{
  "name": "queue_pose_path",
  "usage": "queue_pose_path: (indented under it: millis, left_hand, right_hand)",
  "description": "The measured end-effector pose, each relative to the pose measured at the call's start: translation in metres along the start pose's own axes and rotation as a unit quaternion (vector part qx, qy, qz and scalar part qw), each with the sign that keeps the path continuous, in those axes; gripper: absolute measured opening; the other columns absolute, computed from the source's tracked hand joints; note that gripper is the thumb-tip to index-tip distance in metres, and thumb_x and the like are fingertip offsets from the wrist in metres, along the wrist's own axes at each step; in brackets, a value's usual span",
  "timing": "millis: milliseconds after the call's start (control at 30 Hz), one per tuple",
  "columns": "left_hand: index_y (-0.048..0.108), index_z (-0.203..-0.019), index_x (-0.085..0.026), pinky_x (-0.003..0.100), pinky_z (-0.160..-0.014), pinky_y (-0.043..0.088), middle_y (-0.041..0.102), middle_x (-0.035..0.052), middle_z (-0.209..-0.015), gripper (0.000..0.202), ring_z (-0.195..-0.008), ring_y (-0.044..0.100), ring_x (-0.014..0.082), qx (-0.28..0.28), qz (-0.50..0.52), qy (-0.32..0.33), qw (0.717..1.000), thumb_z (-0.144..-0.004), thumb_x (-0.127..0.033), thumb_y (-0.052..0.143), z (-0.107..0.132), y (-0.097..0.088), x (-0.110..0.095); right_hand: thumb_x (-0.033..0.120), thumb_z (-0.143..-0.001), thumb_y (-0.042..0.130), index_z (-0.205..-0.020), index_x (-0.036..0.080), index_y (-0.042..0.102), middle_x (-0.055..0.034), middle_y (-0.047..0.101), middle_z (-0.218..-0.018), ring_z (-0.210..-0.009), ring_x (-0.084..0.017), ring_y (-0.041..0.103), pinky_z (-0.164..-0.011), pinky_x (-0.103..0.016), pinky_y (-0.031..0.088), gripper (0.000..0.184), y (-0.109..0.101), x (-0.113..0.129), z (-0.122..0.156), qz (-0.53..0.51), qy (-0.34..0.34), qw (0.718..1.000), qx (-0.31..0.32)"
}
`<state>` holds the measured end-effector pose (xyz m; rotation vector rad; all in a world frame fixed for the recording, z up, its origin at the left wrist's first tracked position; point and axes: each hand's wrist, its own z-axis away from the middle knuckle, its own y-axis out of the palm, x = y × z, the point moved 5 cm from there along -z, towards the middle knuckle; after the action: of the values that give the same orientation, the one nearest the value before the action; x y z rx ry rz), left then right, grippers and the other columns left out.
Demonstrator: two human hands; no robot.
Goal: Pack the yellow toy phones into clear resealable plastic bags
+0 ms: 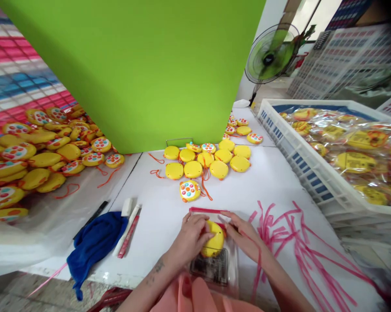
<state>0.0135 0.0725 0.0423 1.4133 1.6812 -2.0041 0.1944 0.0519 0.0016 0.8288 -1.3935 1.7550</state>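
A yellow, duck-like oval toy [214, 241] lies face down over a clear plastic bag [232, 271] with a block of black print, close to my body. My left hand [192, 237] grips the toy from the left, fingers and thumb closed at its edge. At the upper right of the toy, my right hand [242, 234] is closed at the bag's mouth, its fingertips partly hidden. A pink strip [208, 210] runs along the top edge of the bag. Just beyond lies one toy [189, 190] showing colored buttons, in front of several yellow toys [193, 169].
Many more toys [44, 159] are heaped at left. Nearby are a blue cloth [99, 238], pens and a marker [128, 240]. Loose pink strips [289, 234] lie at right, beside a white crate [280, 143] of bagged toys. A green board [143, 73] stands behind.
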Motion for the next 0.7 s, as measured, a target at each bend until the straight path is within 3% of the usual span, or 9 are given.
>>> queue_pose_path:
  millis: [133,233,300,367,467,600,700]
  left_hand:
    - [0.053,-0.078,-0.020,0.037,-0.084,0.044,0.062,0.0016,-0.082,0.011,-0.083,0.057,0.0191,0.019,0.003,-0.049,0.999,-0.088,-0.018,0.052,-0.003,-0.005,-0.007]
    - [0.053,-0.077,-0.020,0.033,-0.074,0.045,0.058,0.0008,-0.074,0.013,-0.074,0.054,0.0192,0.020,0.016,-0.079,0.997,-0.090,-0.021,0.050,-0.002,-0.008,-0.009]
    - [0.055,-0.086,-0.021,0.036,-0.080,0.045,0.061,0.0031,-0.085,0.007,-0.085,0.055,0.0211,-0.026,0.038,-0.066,0.997,-0.090,-0.026,0.053,0.001,-0.014,-0.009]
    - [0.055,-0.102,-0.021,0.040,-0.092,0.042,0.060,0.0066,-0.104,0.014,-0.102,0.053,0.0231,-0.105,0.074,-0.054,0.990,-0.091,-0.029,0.053,0.006,-0.023,-0.006]
    - [0.044,-0.122,-0.022,0.041,-0.093,0.044,0.053,0.0102,-0.122,0.032,-0.109,0.053,0.0223,-0.169,0.176,-0.111,0.963,-0.093,-0.034,0.047,0.015,-0.027,0.011]
    - [0.036,-0.131,-0.021,0.037,-0.082,0.050,0.055,0.0107,-0.120,0.049,-0.093,0.060,0.0197,-0.091,0.361,-0.178,0.911,-0.090,-0.044,0.052,0.020,-0.007,0.027]
    - [0.053,-0.110,-0.017,0.034,-0.081,0.048,0.064,0.0066,-0.099,0.035,-0.086,0.061,0.0188,-0.041,0.437,-0.178,0.881,-0.088,-0.044,0.055,0.020,0.006,0.024]
  right_hand:
    - [0.041,-0.089,0.049,-0.123,0.024,0.057,0.0024,0.059,-0.069,-0.058,-0.014,0.055,-0.053,-0.025,0.043,0.039,0.006,0.013,0.001,-0.104,0.008,0.992,-0.070]
    - [0.048,-0.088,0.052,-0.125,0.023,0.053,0.0013,0.060,-0.071,-0.060,-0.016,0.058,-0.056,-0.027,0.049,0.045,0.014,0.025,0.002,-0.207,0.019,0.973,-0.099]
    - [0.051,-0.087,0.052,-0.125,0.022,0.052,-0.0006,0.062,-0.074,-0.061,-0.017,0.060,-0.059,-0.030,0.052,0.048,0.017,0.031,0.002,-0.241,0.014,0.965,-0.102]
    - [0.051,-0.088,0.052,-0.125,0.021,0.052,-0.0019,0.064,-0.074,-0.063,-0.018,0.061,-0.061,-0.031,0.053,0.047,0.018,0.035,0.004,-0.248,0.003,0.963,-0.104]
    - [0.050,-0.090,0.050,-0.125,0.022,0.051,-0.0018,0.064,-0.070,-0.065,-0.019,0.063,-0.063,-0.032,0.053,0.045,0.014,0.038,0.005,-0.260,-0.013,0.959,-0.115]
    - [0.049,-0.089,0.051,-0.122,0.024,0.053,-0.0022,0.065,-0.071,-0.065,-0.020,0.064,-0.062,-0.032,0.054,0.041,0.007,0.038,0.005,-0.264,-0.018,0.952,-0.153]
    - [0.046,-0.090,0.050,-0.120,0.025,0.055,-0.0035,0.067,-0.079,-0.068,-0.020,0.064,-0.064,-0.034,0.055,0.037,0.004,0.037,0.003,-0.218,-0.029,0.960,-0.174]
